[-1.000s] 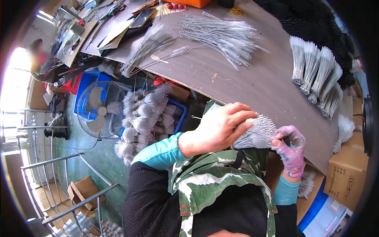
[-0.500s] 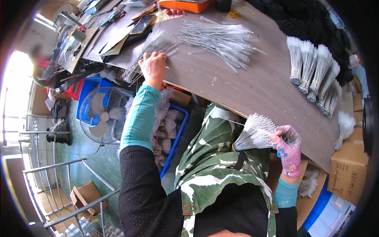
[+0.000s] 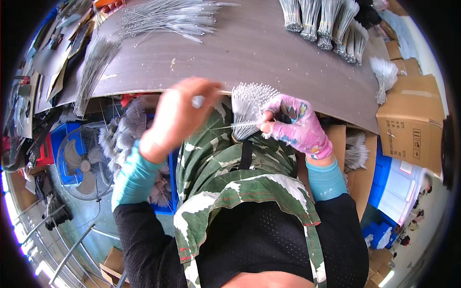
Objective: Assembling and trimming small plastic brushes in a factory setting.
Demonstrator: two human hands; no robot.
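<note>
My bare left hand [image 3: 185, 117], smeared by motion, is over the left side of my lap, close to the table edge. A small whitish spot shows at its fingers, too blurred to name. In a pink floral fingerless glove, my right hand [image 3: 297, 122] pinches a thin wire brush [image 3: 247, 125] between thumb and finger. Something dark, perhaps a small tool, sits inside that hand. Beside its fingertips a bundle of wire brushes [image 3: 249, 103] rests on my camouflage apron [image 3: 216, 158], looped ends up. A loose pile of wire brushes [image 3: 96, 67] lies at the table's left edge.
On the table [image 3: 192, 62] are a larger brush pile [image 3: 168, 19] and several tied bundles [image 3: 324, 21]. One small bundle [image 3: 383, 77] lies at the right edge, by a cardboard box [image 3: 413, 125]. A floor fan [image 3: 84, 165] stands below left, near metal rails [image 3: 72, 254].
My left hand has come back from the brush pile on the left toward my lap. My right hand now pinches a single brush beside the bundle. The view has turned and shifted.
</note>
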